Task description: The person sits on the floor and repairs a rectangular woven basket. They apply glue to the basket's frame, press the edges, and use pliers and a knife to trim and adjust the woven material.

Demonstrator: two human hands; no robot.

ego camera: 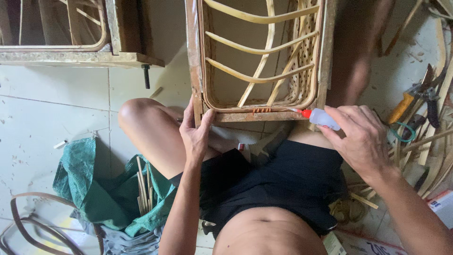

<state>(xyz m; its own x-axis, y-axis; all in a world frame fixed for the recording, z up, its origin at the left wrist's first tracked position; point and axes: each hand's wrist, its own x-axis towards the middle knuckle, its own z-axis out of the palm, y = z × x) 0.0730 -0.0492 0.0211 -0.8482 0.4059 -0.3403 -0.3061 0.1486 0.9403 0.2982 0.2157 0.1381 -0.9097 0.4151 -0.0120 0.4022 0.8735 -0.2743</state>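
1. Nearest the camera, the person sits on the tiled floor (42,113) in black shorts (278,184), knees apart.
2. The left hand (196,134) clamps the near left corner of the wooden frame (264,116), thumb on top, fingers wrapped beneath.
3. The right hand (361,137) pinches a small white squeeze bottle (323,119), its fingers curled tight around it.
4. The bottle's red nozzle (306,113) points left at the frame's near rail, just beside an orange binding (261,110).
5. Inside the frame, curved rattan strips (257,78) cross a woven panel.
6. Left lies a green cloth (89,189); right, yellow-handled pliers (406,104) among cane offcuts.
7. Farthest, a second frame (71,52) sits top left.
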